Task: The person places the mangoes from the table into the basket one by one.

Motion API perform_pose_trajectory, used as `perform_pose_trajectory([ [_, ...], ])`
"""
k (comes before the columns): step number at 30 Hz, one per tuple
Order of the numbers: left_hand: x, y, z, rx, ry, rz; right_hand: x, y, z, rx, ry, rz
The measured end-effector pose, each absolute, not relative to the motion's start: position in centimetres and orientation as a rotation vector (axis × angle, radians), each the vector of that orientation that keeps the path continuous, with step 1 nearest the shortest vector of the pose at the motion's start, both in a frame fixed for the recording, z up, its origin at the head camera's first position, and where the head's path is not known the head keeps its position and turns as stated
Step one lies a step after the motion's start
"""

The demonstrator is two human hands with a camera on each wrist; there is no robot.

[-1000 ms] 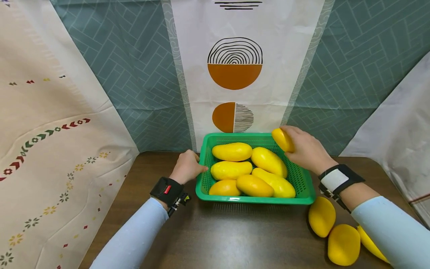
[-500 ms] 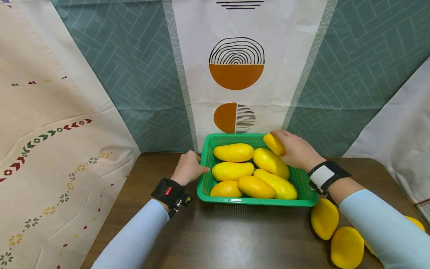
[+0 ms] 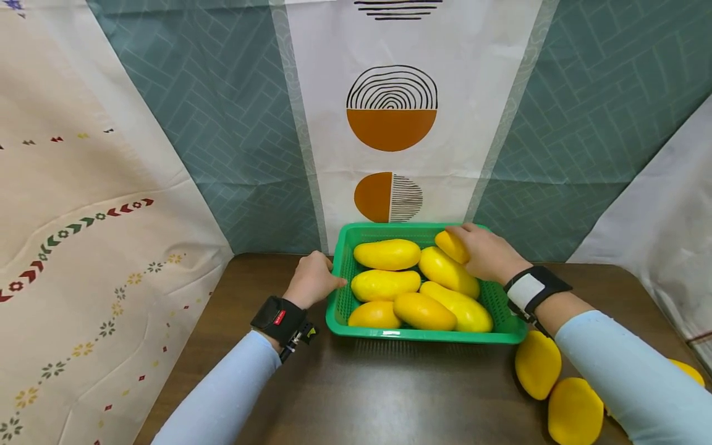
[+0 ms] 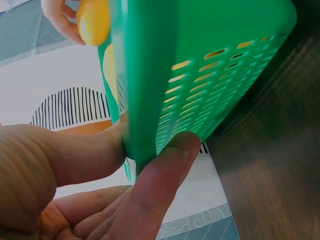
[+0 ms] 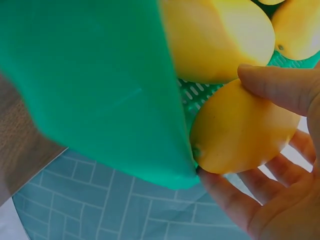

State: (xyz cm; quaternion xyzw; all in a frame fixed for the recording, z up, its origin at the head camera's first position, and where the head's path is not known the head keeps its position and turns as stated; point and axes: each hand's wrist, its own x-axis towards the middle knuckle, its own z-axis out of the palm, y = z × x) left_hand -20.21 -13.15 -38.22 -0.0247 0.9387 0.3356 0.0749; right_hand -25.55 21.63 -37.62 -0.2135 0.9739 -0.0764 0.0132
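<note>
1. Here's the smooth, golden-yellow oval mango (image 5: 245,130), at the back right of the green rectangular perforated plastic basket (image 3: 423,334), close to its rim; whether it touches that rim is hard to tell.
2. The right hand (image 3: 489,253) has it, thumb on one side and fingers curled around the other.
3. It looks firm, moderately light and a touch slick; a hold across its broad middle should serve best, gently, since the skin could bruise.
4. Over at the basket's left end, the left hand (image 3: 314,279) pinches the rim, thumb against forefinger. That wall looks stiff yet thin, easy to steady.
5. Edges now: six yellow oblong mangoes (image 3: 385,284) crowd the left and middle, one right beside the held fruit. Perforated floor shows along the right end, so the room seems to lie there and overhead.
6. Outside, more yellow mangoes (image 3: 538,364) sit near the front-right corner on the dark brown wooden surface (image 3: 389,395), partly under the right sleeve (image 3: 628,371).
</note>
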Motion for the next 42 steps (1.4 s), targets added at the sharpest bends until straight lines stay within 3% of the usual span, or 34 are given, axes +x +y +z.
perform_pose_trajectory([
  [42, -20.13, -13.28, -38.24, -0.036, 2.836, 0.994, -25.12, 21.71, -37.42, -0.662, 3.044, -0.217],
])
